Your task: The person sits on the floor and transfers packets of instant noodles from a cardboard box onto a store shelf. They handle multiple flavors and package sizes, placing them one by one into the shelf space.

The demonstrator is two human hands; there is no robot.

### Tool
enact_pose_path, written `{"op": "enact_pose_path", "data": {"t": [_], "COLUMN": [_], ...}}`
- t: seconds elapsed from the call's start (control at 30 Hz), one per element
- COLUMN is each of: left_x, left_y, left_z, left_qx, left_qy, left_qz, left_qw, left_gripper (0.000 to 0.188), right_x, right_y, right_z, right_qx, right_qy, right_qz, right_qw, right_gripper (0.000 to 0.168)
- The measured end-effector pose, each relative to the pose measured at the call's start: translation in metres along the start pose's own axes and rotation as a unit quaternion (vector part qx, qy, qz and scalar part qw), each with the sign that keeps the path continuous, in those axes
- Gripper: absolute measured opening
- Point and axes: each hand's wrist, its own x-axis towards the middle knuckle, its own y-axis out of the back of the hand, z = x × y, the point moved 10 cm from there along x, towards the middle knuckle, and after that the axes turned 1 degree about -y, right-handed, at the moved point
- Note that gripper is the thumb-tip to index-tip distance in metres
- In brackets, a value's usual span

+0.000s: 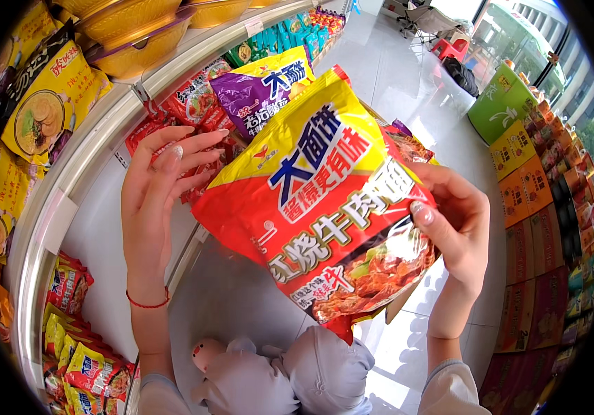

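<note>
My right hand (455, 220) grips the right edge of a red and yellow instant noodle packet (312, 202), thumb in front and fingers behind. The packet is held up before me, tilted, its printed front towards me. My left hand (149, 202), a red cord around its wrist, is raised just left of the packet. Its fingers are spread and hold nothing. Beyond the packet, a purple and yellow noodle packet (252, 96) leans near red noodle packets (201, 98) by the shelf. The held packet hides part of what lies behind it.
On my left runs a curved-looking white shelf edge (76, 181), with yellow noodle packets (40, 114) above and red and yellow packets (97, 371) below. Stacked cartons (528, 189) line the right side. My knees (328, 368) are beneath the packet. A red stool (452, 47) stands far off.
</note>
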Motion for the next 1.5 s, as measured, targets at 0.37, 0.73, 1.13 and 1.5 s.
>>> {"op": "enact_pose_path", "data": {"t": [0.37,0.73,1.13,1.5], "left_x": [-0.029,-0.013,-0.033,-0.064], "left_y": [-0.117,-0.132,-0.138,-0.054], "left_z": [-0.017,-0.051,-0.06,-0.065], "left_qx": [0.257,0.347,0.352,0.374], "left_qy": [-0.237,-0.241,-0.26,-0.266], "left_qz": [-0.185,-0.155,-0.178,-0.153], "left_qw": [0.919,0.893,0.881,0.875], "left_gripper": [0.074,0.09,0.084,0.062], "right_x": [0.107,0.13,0.119,-0.029], "right_y": [0.07,0.07,0.068,-0.06], "right_z": [0.039,0.051,0.032,-0.057], "right_qx": [-0.075,-0.319,-0.263,-0.394], "right_qy": [-0.118,-0.116,-0.038,0.307], "right_qz": [0.093,0.041,0.047,-0.04], "right_qw": [0.986,0.94,0.963,0.865], "right_gripper": [0.06,0.053,0.054,0.026]}}
